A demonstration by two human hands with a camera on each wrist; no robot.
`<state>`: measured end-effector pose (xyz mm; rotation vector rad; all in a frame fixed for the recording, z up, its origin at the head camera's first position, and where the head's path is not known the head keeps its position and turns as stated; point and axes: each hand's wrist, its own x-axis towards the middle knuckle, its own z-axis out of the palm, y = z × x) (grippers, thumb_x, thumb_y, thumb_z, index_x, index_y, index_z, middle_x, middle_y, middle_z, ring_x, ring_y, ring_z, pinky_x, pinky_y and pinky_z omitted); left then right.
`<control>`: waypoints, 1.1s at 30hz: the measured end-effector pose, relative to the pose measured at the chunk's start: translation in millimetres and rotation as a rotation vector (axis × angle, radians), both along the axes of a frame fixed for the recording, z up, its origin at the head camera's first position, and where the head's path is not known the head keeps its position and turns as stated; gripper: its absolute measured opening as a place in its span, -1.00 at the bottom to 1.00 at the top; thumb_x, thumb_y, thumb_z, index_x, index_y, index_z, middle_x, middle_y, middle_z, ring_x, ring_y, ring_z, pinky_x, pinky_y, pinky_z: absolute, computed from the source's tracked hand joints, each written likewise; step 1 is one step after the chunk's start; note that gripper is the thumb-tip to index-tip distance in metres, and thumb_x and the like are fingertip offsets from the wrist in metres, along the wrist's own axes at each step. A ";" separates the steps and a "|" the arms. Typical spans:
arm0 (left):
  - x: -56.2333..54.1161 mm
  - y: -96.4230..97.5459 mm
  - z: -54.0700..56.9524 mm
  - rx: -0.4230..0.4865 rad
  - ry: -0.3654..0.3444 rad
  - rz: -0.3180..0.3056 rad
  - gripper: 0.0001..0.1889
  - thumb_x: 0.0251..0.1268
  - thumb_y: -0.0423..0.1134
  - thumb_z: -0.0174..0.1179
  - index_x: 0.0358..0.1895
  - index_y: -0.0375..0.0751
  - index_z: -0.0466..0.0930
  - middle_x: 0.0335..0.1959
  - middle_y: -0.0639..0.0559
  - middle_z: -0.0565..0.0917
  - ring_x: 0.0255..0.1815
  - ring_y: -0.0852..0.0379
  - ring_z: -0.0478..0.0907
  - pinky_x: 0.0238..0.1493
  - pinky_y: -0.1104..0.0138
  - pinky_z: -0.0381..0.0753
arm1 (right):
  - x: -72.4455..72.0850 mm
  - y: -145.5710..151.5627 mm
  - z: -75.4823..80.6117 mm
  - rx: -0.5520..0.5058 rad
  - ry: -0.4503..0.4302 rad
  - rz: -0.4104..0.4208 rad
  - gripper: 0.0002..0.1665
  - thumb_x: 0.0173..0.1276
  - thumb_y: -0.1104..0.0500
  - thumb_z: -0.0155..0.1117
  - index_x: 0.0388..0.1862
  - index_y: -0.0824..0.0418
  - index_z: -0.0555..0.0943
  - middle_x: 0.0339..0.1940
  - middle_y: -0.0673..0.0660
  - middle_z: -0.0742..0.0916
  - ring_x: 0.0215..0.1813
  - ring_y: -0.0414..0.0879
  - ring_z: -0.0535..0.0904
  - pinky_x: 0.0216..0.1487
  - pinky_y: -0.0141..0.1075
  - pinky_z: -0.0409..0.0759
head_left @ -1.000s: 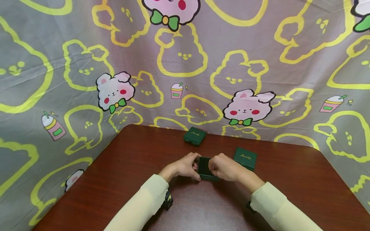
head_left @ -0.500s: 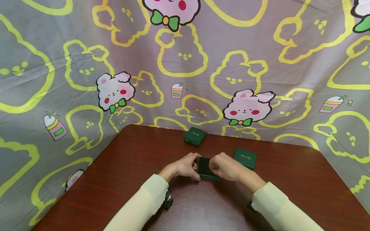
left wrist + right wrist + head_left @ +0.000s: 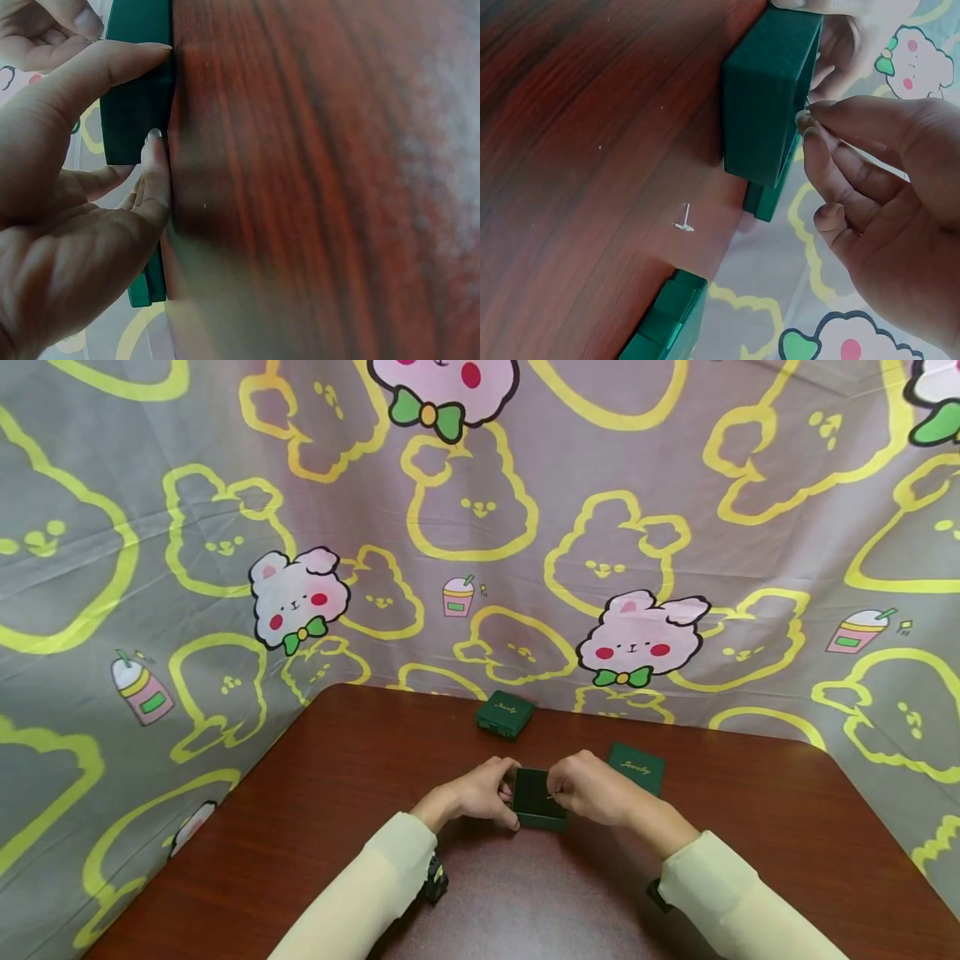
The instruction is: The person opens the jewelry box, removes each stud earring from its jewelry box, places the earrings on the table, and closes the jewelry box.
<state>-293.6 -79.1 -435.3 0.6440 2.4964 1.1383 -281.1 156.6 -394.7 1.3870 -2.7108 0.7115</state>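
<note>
Box [image 3: 759,112], dark inside, is clasped by left grip [image 3: 480,792], right grip [image 3: 588,789] pinching a tiny piece [image 3: 804,117]

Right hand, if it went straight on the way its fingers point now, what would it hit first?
Probably the open green box, at its rim or dark inside: the right hand pinches a small pale piece right by the opening. Depth is hard to judge.

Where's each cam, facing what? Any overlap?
Head: on head, facing forward and down over the table; left hand, right hand, sleeves show.
Left wrist: worn there, facing the open green box; left hand, part of right show.
Right wrist: worn there, facing right hand pinching a tiny item; part of left hand shows.
Both wrist views share that box.
</note>
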 end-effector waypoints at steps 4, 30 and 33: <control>0.1 -0.1 0.3 0.005 0.005 -0.008 -0.23 -0.19 -0.43 0.62 0.21 -0.24 0.45 0.02 -0.07 0.40 -0.14 0.17 0.49 -0.10 0.37 0.48 | -0.6 4.3 0.8 -0.006 -0.006 -0.010 -0.84 0.26 0.45 0.36 -0.30 0.22 0.75 -0.30 0.08 0.80 -0.28 -0.20 0.70 -0.24 -0.27 0.67; -0.5 -1.0 -2.1 0.014 0.019 -0.012 -0.22 -0.20 -0.41 0.63 0.21 -0.26 0.44 0.00 -0.06 0.41 -0.13 0.16 0.48 -0.10 0.37 0.49 | -0.5 25.8 2.5 -0.044 -0.004 -0.083 -0.88 0.26 0.41 0.41 -0.33 0.20 0.74 -0.37 0.00 0.78 -0.33 -0.27 0.64 -0.28 -0.29 0.65; 0.3 -1.2 -2.0 0.014 0.022 -0.013 -0.23 -0.20 -0.41 0.63 0.20 -0.26 0.45 0.01 -0.07 0.42 -0.13 0.16 0.49 -0.10 0.38 0.49 | -0.1 27.7 2.1 -0.043 -0.004 -0.092 -0.88 0.25 0.41 0.41 -0.32 0.22 0.74 -0.38 0.02 0.78 -0.35 -0.28 0.62 -0.30 -0.31 0.64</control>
